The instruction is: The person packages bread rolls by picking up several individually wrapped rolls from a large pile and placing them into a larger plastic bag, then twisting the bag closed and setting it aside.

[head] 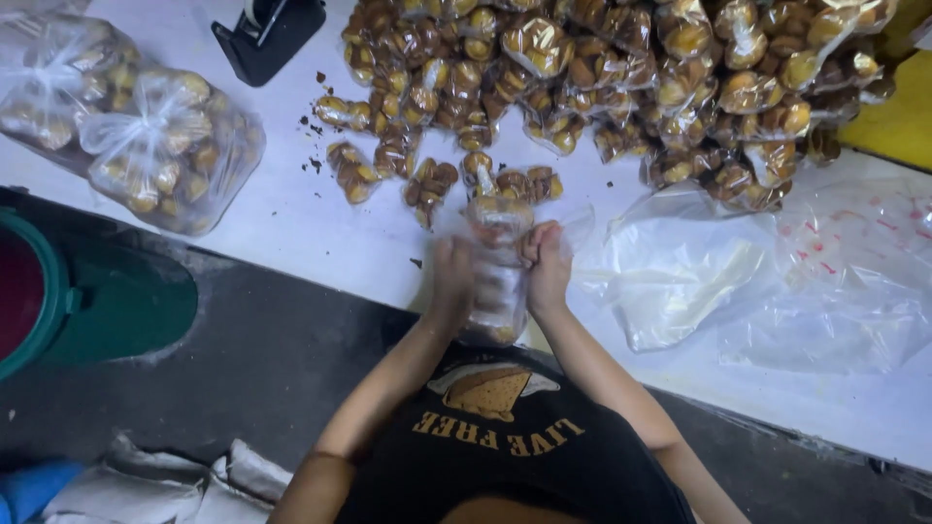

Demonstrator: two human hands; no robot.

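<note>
My left hand (452, 274) and my right hand (545, 264) both grip a clear plastic bag (497, 281) filled with small wrapped brown pastries, held upright at the near edge of the white table (291, 223). The hands clasp the bag's upper sides, one on each side. Just beyond the bag lies a large heap of small wrapped pastry packets (621, 78), spread across the table's far half. A few loose packets (427, 184) lie nearest my hands.
Two tied clear bags of pastries (146, 136) lie at the left. A black tape dispenser (267, 34) stands at the back. Empty clear plastic bags (777, 281) lie at the right. A green bucket (68, 301) stands on the dark floor, left.
</note>
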